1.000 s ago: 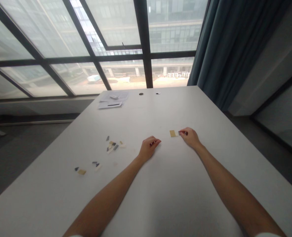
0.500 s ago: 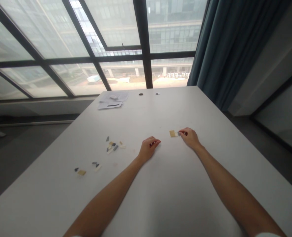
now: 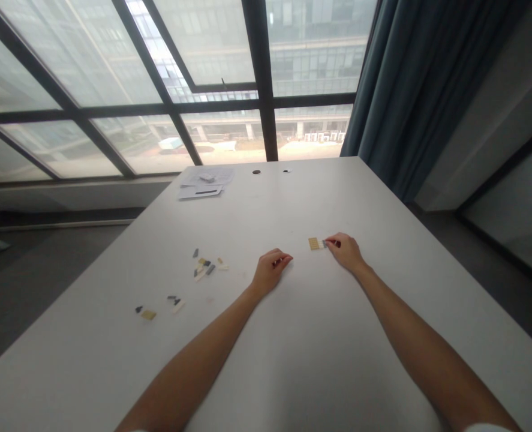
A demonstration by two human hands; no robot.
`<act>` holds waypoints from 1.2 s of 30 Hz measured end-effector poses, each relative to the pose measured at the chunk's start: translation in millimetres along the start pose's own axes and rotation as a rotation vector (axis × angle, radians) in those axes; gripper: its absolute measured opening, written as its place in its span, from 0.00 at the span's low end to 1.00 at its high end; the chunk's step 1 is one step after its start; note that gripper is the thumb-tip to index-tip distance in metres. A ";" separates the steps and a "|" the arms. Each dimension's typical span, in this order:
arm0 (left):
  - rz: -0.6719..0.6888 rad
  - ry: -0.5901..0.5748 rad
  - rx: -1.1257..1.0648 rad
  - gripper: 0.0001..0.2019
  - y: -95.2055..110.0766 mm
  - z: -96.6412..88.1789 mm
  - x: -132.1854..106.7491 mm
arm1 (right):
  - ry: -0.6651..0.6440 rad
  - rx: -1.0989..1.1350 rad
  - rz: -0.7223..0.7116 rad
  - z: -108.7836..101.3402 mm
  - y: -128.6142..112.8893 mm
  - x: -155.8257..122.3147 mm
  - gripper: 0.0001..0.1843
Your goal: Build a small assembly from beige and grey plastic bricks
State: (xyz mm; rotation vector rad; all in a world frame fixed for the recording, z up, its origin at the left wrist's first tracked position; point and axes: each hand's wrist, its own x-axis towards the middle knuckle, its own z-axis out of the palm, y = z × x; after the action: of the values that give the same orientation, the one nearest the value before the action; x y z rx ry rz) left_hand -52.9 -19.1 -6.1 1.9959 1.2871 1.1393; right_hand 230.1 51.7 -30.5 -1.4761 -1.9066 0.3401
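Observation:
On the white table [image 3: 301, 336], a flat tan piece [image 3: 313, 243] that looks like a toy building brick lies with a small white piece [image 3: 321, 244] along its right side. A small grey brick [image 3: 324, 243] sits beside the white one, and my right hand [image 3: 344, 249] pinches it at its right end. Left of these, my left hand [image 3: 272, 269] rests low over the table with thumb and fingertips together. Whatever may be between those fingertips is too small to make out.
Loose grey, tan and white bricks [image 3: 210, 270] lie scattered to the left, with another tan piece [image 3: 149, 315] nearer me. Papers [image 3: 200, 191] lie at the far left edge. Windows stand behind the table, and a blue curtain [image 3: 400, 90] hangs at the right.
My right hand has shifted very slightly left, with the grey brick closer against the white piece. My left hand stays where it was.

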 end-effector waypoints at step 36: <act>-0.006 -0.006 -0.001 0.17 4.1 0.2 0.3 | -0.010 -0.073 0.003 -2.8 -4.3 -1.5 0.11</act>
State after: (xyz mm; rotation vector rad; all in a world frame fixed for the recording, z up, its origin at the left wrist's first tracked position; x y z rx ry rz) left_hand -50.7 -20.6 -2.9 1.9925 1.2884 1.1305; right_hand 228.9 48.3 -26.5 -1.5271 -1.9433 0.2830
